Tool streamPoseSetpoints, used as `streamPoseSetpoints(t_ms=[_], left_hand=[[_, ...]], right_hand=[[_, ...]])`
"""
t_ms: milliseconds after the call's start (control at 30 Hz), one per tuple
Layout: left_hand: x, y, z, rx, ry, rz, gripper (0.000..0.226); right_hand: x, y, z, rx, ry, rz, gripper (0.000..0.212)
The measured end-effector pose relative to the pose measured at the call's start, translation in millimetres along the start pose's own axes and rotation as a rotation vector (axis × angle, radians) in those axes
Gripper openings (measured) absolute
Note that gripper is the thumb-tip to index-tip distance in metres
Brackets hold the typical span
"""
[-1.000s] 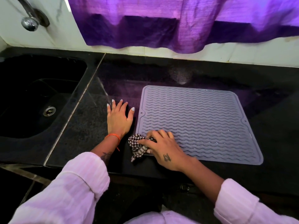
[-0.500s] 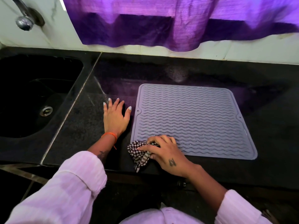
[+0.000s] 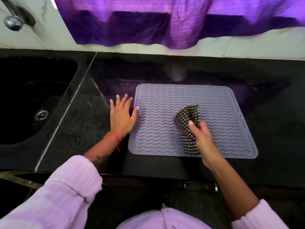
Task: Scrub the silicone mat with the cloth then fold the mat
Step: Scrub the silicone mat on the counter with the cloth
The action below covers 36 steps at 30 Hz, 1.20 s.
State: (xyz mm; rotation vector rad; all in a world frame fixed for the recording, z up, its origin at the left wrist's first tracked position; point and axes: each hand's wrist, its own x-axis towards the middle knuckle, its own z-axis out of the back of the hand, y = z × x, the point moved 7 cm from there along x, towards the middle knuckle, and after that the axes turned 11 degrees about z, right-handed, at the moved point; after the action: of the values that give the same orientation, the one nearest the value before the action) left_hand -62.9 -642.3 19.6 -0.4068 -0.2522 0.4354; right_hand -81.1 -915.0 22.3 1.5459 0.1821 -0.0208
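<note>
the right hand point(image 3: 203, 138) has its grip bunched around the checked cloth point(image 3: 188, 128), seemingly over mid-mat. the left hand point(image 3: 122, 116) lies flat and open on the dark surface point(image 3: 79, 123), its thumb touching the silicone mat point(image 3: 166, 113)'s left edge, likely steadying it.

The mat point(image 3: 189, 103) under my right hand point(image 3: 203, 138) looks like matt grey silicone, ribbed with wavy ridges. I grip a woven black-and-white checked cloth point(image 3: 188, 126), blurred. My left hand point(image 3: 121, 118) lies flat on the polished, speckled black stone counter point(image 3: 79, 123). At upper left, a shiny metal tap point(image 3: 12, 22); along the top, slubby purple curtain point(image 3: 148, 22) fabric.
</note>
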Motion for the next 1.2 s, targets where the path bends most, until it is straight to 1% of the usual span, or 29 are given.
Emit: streamPoseSetpoints(t_ms=[67, 167, 233, 267, 300, 367, 400, 467, 500, 533, 567, 600, 633, 733, 800, 867, 900, 967, 1033, 1133, 1200], left_hand=[[3.1, -12.7, -4.7, -0.051, 0.032, 0.0, 0.054], [5.1, -31.0, -13.3, -0.168, 0.08, 0.005, 0.05], [3.5, -38.9, -21.9, -0.231, 0.117, 0.003, 0.048], [0.7, -39.2, -25.0, -0.251, 0.121, 0.0, 0.046], [-1.9, -37.5, -27.8, -0.263, 0.123, -0.004, 0.045], [-2.2, -35.0, -32.2, -0.275, 0.126, -0.008, 0.046], [-1.7, -34.0, -32.6, -0.281, 0.127, -0.009, 0.05], [-0.7, -34.3, -31.6, -0.304, 0.129, -0.003, 0.058], [0.1, -35.5, -30.8, -0.307, 0.125, -0.004, 0.059], [0.2, -37.4, -30.1, -0.298, 0.12, -0.012, 0.06], [-0.2, -38.9, -30.0, -0.277, 0.115, -0.022, 0.06], [-0.9, -40.5, -30.4, -0.244, 0.111, -0.031, 0.061], [-1.6, -41.5, -31.8, -0.203, 0.111, -0.041, 0.061], [-1.0, -43.9, -37.3, -0.056, 0.106, -0.062, 0.056], [-1.2, -44.3, -41.7, 0.054, 0.123, -0.072, 0.057], [-1.7, -44.7, -43.9, 0.11, 0.14, -0.081, 0.06], [-1.8, -44.9, -44.5, 0.12, 0.145, -0.084, 0.061], [-1.1, -44.5, -45.9, 0.136, 0.151, -0.082, 0.064], [-0.9, -44.0, -47.8, 0.158, 0.157, -0.081, 0.068], [-1.1, -44.7, -47.7, 0.16, 0.149, -0.085, 0.071], [-1.5, -45.4, -46.4, 0.153, 0.14, -0.098, 0.072]], right_hand=[[-4.0, 5.1, -17.7, -0.296, 0.003, 0.101, 0.023], [-13.2, 16.1, -57.7, -0.725, 0.044, 0.352, 0.048], [-22.1, 9.5, -82.3, -1.07, 0.084, 0.471, 0.053], [-25.9, 3.8, -91.5, -1.172, 0.106, 0.505, 0.053], [-28.8, 0.1, -97.3, -1.212, 0.129, 0.514, 0.054], [-24.7, -4.8, -98.4, -1.245, 0.143, 0.526, 0.055], [-23.7, -1.8, -98.6, -1.232, 0.164, 0.548, 0.054], [-20.4, 7.5, -96.2, -1.156, 0.235, 0.594, 0.05], [-17.7, 9.8, -90.3, -1.093, 0.253, 0.585, 0.049], [-15.5, 10.4, -81.6, -1.052, 0.24, 0.557, 0.051], [-15.4, 12.7, -72.4, -1.054, 0.178, 0.557, 0.051], [-15.9, 12.0, -64.1, -1.089, 0.116, 0.545, 0.051], [-16.8, 8.6, -59.2, -1.128, 0.088, 0.527, 0.05], [-18.2, -1.5, -60.6, -1.212, 0.097, 0.529, 0.051], [-13.8, 3.8, -61.1, -1.203, 0.144, 0.544, 0.049], [-9.5, 11.2, -50.8, -1.141, 0.182, 0.552, 0.046], [-8.5, 12.8, -41.2, -1.13, 0.151, 0.561, 0.047], [-9.6, 9.3, -23.3, -1.207, 0.057, 0.527, 0.049], [-12.6, -1.5, -19.4, -1.298, 0.029, 0.478, 0.053], [-8.7, -1.2, -24.9, -1.343, 0.099, 0.502, 0.053], [-1.1, 5.1, -20.5, -1.303, 0.182, 0.504, 0.05]])
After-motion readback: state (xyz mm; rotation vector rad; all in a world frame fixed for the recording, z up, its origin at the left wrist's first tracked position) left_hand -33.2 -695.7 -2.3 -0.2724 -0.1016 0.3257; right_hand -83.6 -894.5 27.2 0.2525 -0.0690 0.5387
